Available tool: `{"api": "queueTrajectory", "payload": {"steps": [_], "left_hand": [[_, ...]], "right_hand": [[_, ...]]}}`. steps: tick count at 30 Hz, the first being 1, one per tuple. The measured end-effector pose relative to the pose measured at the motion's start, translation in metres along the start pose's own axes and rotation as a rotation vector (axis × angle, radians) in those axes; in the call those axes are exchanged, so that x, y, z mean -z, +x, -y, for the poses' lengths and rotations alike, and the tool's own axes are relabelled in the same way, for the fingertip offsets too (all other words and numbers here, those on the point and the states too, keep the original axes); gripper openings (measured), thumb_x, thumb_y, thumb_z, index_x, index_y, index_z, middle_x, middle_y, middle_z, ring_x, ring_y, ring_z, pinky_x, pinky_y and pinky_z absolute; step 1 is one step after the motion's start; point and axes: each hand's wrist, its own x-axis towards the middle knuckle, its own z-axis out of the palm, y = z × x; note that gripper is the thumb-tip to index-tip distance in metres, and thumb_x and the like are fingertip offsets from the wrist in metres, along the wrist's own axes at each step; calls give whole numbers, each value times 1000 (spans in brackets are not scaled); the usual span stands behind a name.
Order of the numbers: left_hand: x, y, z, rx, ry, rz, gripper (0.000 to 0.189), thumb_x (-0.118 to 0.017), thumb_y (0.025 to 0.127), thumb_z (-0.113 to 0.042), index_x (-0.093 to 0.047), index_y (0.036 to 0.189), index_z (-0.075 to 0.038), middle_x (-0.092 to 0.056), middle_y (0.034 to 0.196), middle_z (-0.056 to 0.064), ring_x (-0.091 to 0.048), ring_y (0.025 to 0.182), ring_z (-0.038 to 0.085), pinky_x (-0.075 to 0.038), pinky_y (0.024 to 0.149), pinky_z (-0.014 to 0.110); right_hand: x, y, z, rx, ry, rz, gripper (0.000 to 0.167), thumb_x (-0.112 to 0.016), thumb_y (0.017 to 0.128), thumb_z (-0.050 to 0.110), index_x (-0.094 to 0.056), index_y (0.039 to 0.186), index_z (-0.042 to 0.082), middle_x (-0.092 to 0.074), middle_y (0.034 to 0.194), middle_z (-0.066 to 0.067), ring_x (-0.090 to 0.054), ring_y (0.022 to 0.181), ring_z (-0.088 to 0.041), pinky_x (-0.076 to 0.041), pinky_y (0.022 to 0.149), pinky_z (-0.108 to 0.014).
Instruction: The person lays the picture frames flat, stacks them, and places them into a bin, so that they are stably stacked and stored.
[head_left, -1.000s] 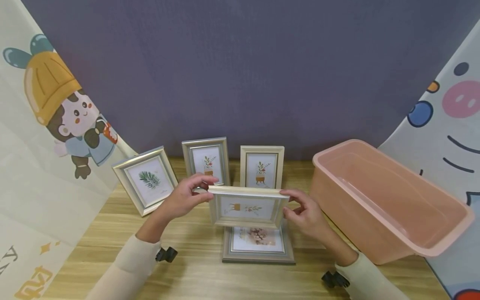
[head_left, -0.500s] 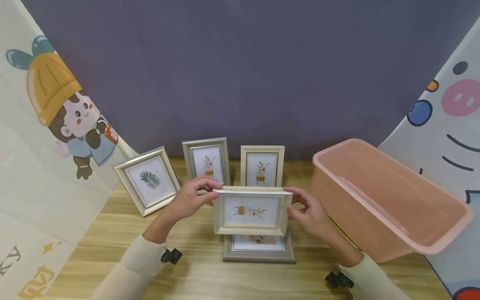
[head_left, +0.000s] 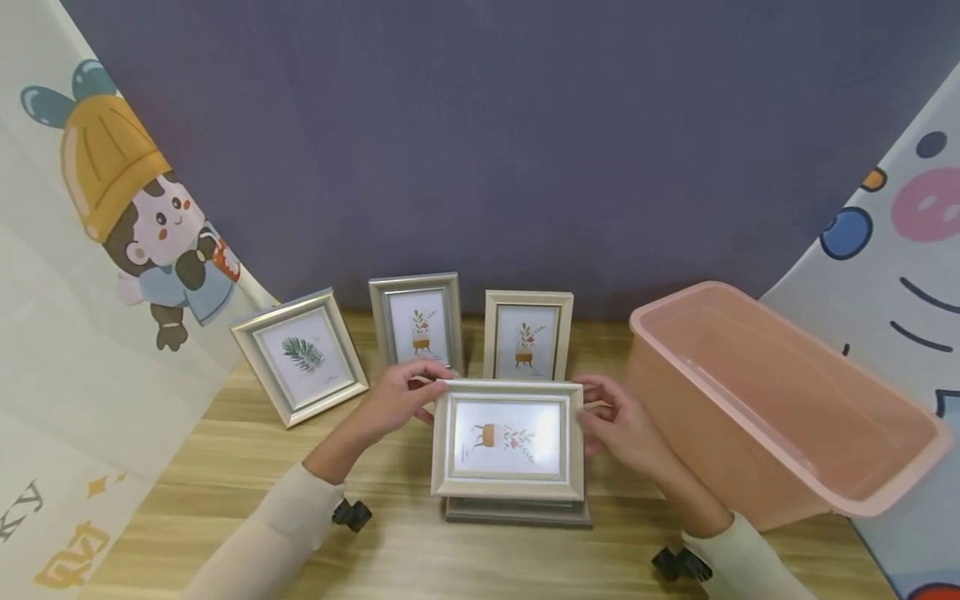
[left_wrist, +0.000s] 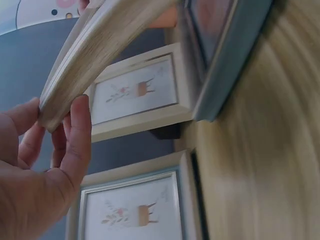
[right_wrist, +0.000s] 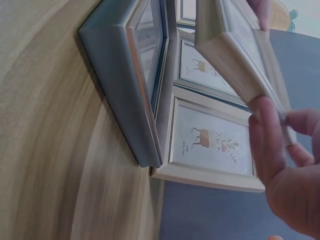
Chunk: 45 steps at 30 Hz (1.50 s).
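Both hands hold a cream picture frame (head_left: 508,492) by its two far corners, tilted face up, its plant-pot picture lying sideways. My left hand (head_left: 401,400) pinches the left corner between thumb and fingers, as the left wrist view shows on the frame's edge (left_wrist: 85,60). The right hand (head_left: 618,421) pinches the right corner, with thumb and fingers on the frame's side (right_wrist: 245,75) in the right wrist view. Below it a grey-brown picture frame (head_left: 517,513) lies on the table, mostly hidden in the head view; both wrist views show a gap between the two.
Behind stand a silver-edged frame with a leaf print (head_left: 300,358), a silver frame with a plant print (head_left: 417,325) and a cream frame with a plant print (head_left: 527,337). A pink plastic bin (head_left: 705,408) stands at the right on the wooden table (head_left: 405,550).
The held frame has come nearer and tilted from near upright to face up, now covering most of the grey-brown frame below. Both hands moved with it, keeping their grip.
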Motion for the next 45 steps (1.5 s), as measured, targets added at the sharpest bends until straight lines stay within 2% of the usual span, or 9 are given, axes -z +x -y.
{"api": "queueTrajectory", "payload": {"steps": [3, 6, 12, 15, 21, 26, 34, 42, 45], "left_hand": [[-4, 3, 8, 61, -44, 1, 25, -65, 100, -17, -67, 121, -3, -54, 146, 19, -62, 97, 19, -62, 77, 57], [-10, 8, 15, 106, -76, -2, 24, -64, 100, -14, -67, 120, 0, -55, 146, 17, -62, 93, 18, -61, 78, 61], [-23, 16, 31, 206, -93, -3, 24, -63, 101, -13, -66, 121, 0, -60, 121, 17, -65, 85, 18, -65, 68, 42], [-26, 18, 37, 240, -86, -20, 24, -62, 102, -13, -67, 122, -2, -61, 118, 15, -66, 84, 19, -64, 66, 38], [-29, 25, 46, 257, -52, -31, 23, -63, 101, -15, -68, 121, -4, -63, 115, 14, -64, 93, 20, -64, 65, 37], [-34, 25, 55, 311, -26, -30, 22, -65, 100, -15, -69, 118, -5, -65, 111, 13, -64, 91, 21, -63, 62, 36], [-36, 35, 60, 304, -37, -33, 24, -67, 99, -16, -69, 119, -5, -66, 111, 14, -65, 88, 21, -64, 62, 36], [-38, 29, 69, 350, -65, -40, 23, -64, 100, -14, -67, 120, -1, -67, 104, 13, -68, 80, 20, -63, 60, 36], [-37, 31, 68, 348, -74, -43, 24, -63, 100, -14, -67, 120, -1, -68, 103, 13, -69, 78, 19, -63, 59, 35]], "right_hand": [[0, -1, -4, -64, -14, 17, 48, -61, 96, -3, -47, 142, 1, -58, 118, -36, -71, 88, -13, -59, 58, -61], [1, -1, -7, -122, -56, 6, 49, -62, 96, -1, -49, 143, 2, -59, 119, -34, -70, 91, -21, -60, 58, -58], [2, -2, -9, -259, -133, -13, 51, -61, 97, 1, -49, 146, 3, -59, 122, -29, -70, 92, -24, -63, 56, -42], [1, -1, -8, -305, -148, -5, 53, -61, 97, 3, -48, 148, 3, -59, 124, -27, -70, 93, -23, -63, 57, -39], [0, 0, -10, -338, -174, -6, 55, -63, 96, 4, -47, 149, 0, -58, 122, -27, -69, 88, -22, -63, 58, -43], [-1, 0, -18, -384, -182, 17, 57, -65, 95, 4, -48, 149, 1, -58, 119, -23, -66, 83, -19, -63, 61, -48], [-1, 1, -25, -380, -199, 2, 58, -65, 93, 2, -47, 148, -2, -57, 118, -24, -65, 86, -20, -63, 57, -44], [-8, 1, -33, -430, -224, 25, 56, -66, 94, 2, -49, 147, 1, -58, 120, -22, -64, 72, -21, -62, 55, -39], [-7, 5, -34, -427, -243, 18, 55, -66, 95, 2, -50, 147, 2, -58, 121, -22, -64, 70, -20, -61, 54, -39]]}}
